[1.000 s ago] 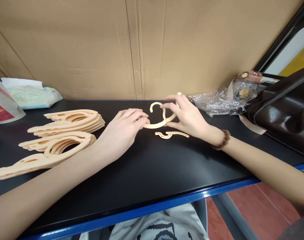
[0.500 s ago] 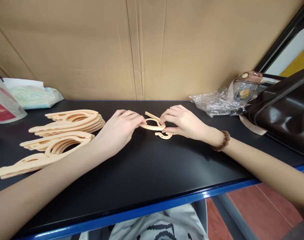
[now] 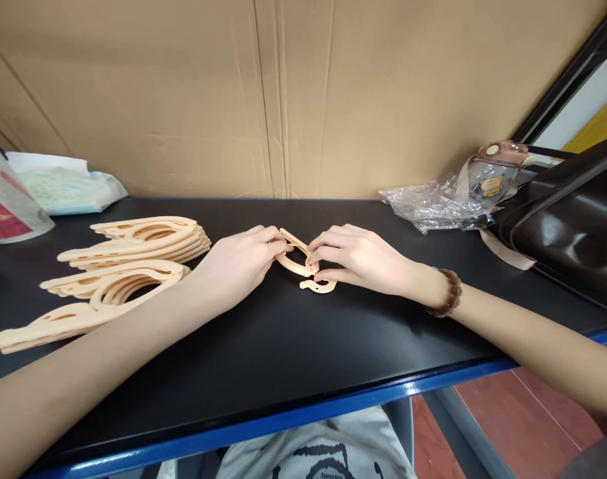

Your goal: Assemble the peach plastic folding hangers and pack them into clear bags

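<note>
Left grip (image 3: 238,266), right grip (image 3: 363,259): hanger (image 3: 294,265), apparently

The left forearm (image 3: 108,359) and the right forearm (image 3: 532,339) are bare as far as the view shows. A brown beaded bracelet (image 3: 447,293) with a fleck of green circles the right wrist. At the bottom edge shows a light grey garment (image 3: 313,456) with black printed marks.

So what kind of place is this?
Probably an assembly workbench: a black bench backed by cardboard, stacks of identical beige plastic pieces, and one piece held between left hand and right hand.
</note>
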Motion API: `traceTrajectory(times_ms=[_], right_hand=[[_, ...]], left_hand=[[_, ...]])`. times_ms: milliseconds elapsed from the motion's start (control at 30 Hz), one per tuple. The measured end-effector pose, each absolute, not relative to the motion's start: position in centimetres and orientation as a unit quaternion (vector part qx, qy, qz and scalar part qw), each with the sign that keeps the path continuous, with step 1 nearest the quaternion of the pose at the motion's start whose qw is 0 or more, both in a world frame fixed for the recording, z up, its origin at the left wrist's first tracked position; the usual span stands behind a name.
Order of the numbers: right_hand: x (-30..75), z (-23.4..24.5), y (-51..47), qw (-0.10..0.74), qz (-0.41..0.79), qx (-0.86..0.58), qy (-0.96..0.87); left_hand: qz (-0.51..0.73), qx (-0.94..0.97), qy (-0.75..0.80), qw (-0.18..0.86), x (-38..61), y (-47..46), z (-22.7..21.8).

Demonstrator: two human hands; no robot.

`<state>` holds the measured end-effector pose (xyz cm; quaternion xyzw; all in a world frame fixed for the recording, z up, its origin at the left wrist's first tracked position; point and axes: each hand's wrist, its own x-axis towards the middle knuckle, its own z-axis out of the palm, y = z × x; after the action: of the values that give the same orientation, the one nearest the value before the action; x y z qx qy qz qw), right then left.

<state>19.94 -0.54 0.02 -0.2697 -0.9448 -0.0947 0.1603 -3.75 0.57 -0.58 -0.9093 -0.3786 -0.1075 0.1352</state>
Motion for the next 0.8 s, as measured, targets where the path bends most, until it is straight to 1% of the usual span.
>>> traceTrajectory(times_ms=[200, 333, 433, 600, 667, 800], right_hand=[[20.1, -0.1, -0.2, 0.163, -0.079, -0.278, -0.944], [20.3, 0.0, 0.0, 0.142, -0.069, -0.287, -0.945], [20.3, 0.1, -0.1, 0.131, -0.034, -0.28, -0.951], [20.3, 0.1, -0.2, 0.146, 0.019, -0.255, -0.956], [20.4, -0.1, 0.0, 0.154, 0.016, -0.269, -0.951], [20.7, -0.5, 0.7, 0.173, -0.029, -0.322, -0.93]], left_hand=[[-0.085, -0.895, -0.421, 0.121, -3.6, 0.5, -0.7], [-0.048, -0.874, -0.47, 0.118, -3.5, 0.4, -0.5], [-0.023, -0.865, -0.49, 0.111, -3.4, 0.2, -0.2], [-0.042, -0.844, -0.526, 0.091, -2.7, -0.3, 0.3], [-0.04, -0.837, -0.537, 0.096, -2.5, -0.5, 0.4], [-0.038, -0.851, -0.513, 0.107, -2.7, -0.7, 0.4]])
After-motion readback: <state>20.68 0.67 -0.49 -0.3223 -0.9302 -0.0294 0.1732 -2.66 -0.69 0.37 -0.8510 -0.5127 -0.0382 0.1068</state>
